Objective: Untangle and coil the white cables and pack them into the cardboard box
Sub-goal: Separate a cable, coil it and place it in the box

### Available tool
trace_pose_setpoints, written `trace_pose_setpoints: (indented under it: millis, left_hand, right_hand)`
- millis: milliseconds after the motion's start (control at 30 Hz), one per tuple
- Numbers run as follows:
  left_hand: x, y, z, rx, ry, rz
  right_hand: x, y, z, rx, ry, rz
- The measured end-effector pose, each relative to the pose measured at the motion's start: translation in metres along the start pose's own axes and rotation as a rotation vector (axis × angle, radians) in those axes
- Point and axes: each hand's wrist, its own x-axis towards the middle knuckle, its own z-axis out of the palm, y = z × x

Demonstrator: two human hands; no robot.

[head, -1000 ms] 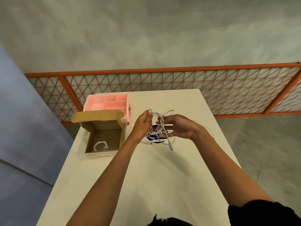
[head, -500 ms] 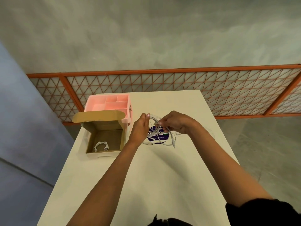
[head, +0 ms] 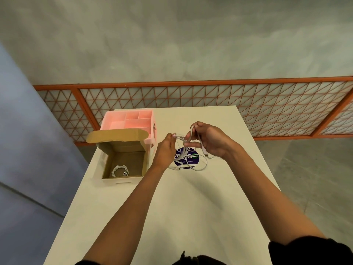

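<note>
Both hands work above the white table (head: 172, 217): the left hand (head: 164, 150) grips one side of the tangled white cables (head: 188, 159), the right hand (head: 208, 139) pinches a loop of them up high (loose ends trail onto a round purple sticker (head: 192, 158)). One coiled cable (head: 120, 170) lies inside the open cardboard box (head: 107, 167), just in front of a pink organizer tray (head: 129, 121).

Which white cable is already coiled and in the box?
The small coiled cable on the floor of the cardboard box. The tangled cable hangs in loose loops, gripped by the left hand and right hand over the table.
</note>
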Motion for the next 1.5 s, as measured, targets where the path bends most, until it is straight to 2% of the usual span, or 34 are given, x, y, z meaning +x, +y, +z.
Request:
trace_pose_setpoints:
  millis: [100, 133, 267, 400, 533, 700, 833, 933, 1067, 1267, 1500]
  left_hand:
    - [0.002, 0.0, -0.003, -0.054, 0.028, -0.017]
    - [0.003, 0.0, -0.003, -0.082, 0.031, -0.025]
    - [0.004, -0.001, -0.001, -0.188, 0.026, -0.082]
    - [0.003, 0.006, 0.001, -0.372, 0.015, -0.154]
    - [0.006, 0.008, 0.005, -0.432, 0.015, -0.182]
    - [0.006, 0.009, 0.004, -0.451, 0.003, -0.145]
    - [0.007, 0.01, 0.001, -0.564, -0.026, -0.188]
    - [0.006, 0.008, 0.002, -0.718, -0.071, -0.233]
    - [0.006, 0.004, 0.002, -0.788, -0.091, -0.247]
    - [0.011, 0.002, -0.006, -0.709, -0.116, -0.239]
    - [0.007, -0.007, -0.01, -0.614, -0.092, -0.245]
  right_hand:
    - [0.002, 0.001, 0.0, 0.092, 0.089, 0.029]
    - [0.003, 0.002, 0.001, 0.033, 0.142, 0.034]
    - [0.006, 0.009, -0.002, -0.487, 0.329, 0.023]
    - [0.009, 0.016, 0.0, -0.599, 0.378, 0.055]
    - [0.015, 0.02, 0.007, -0.941, 0.4, 0.036]
    - [0.015, 0.029, 0.016, -1.138, 0.563, -0.043]
    - [0.017, 0.031, 0.018, -1.123, 0.598, -0.062]
    - [0.023, 0.034, 0.016, -1.068, 0.57, -0.031]
    - [0.027, 0.036, 0.017, -1.086, 0.493, -0.035]
    - [0.023, 0.038, 0.013, -1.288, 0.209, -0.121]
    - [0.02, 0.033, 0.008, -1.108, 0.072, -0.206]
